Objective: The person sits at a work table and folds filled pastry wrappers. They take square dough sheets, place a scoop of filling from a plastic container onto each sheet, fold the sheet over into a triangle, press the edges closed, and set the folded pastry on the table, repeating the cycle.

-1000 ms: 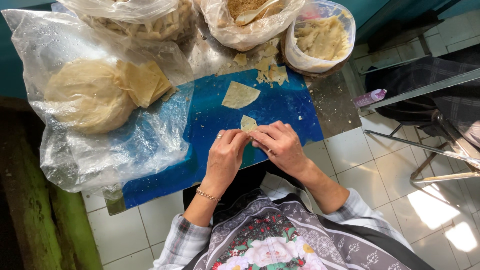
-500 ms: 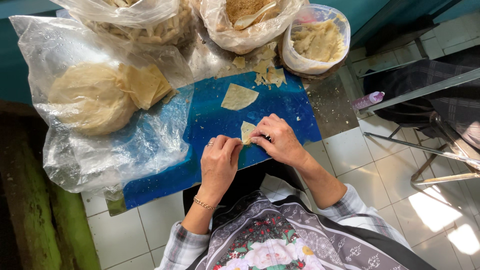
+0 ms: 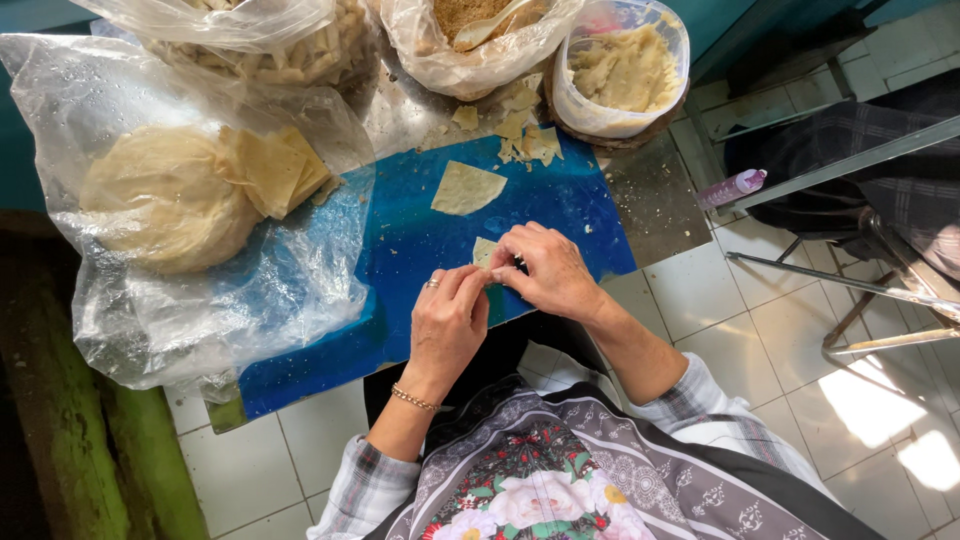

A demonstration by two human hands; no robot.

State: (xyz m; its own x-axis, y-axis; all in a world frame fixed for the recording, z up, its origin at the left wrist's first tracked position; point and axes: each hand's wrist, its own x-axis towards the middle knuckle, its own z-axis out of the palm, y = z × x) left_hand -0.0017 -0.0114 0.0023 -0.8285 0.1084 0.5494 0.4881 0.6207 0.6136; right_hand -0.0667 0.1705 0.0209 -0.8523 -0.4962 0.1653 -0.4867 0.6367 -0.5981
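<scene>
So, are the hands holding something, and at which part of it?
Yes. The left hand and right hand pinch one small pale dough piece together at its lower end, above the blue board. Only its upper tip shows.

Bags and a tub ring my counter.
A big clear plastic bag (image 3: 200,270) of flat dough rounds lies left; two more clear bags (image 3: 470,50) stand behind, beside a clear round tub (image 3: 625,70) of pale filling.

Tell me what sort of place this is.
Probably a home or small food-prep spot: a blue work board with cut dough wrappers, a plastic bag of stacked wrappers, a container of filling, white tiled floor.
</scene>
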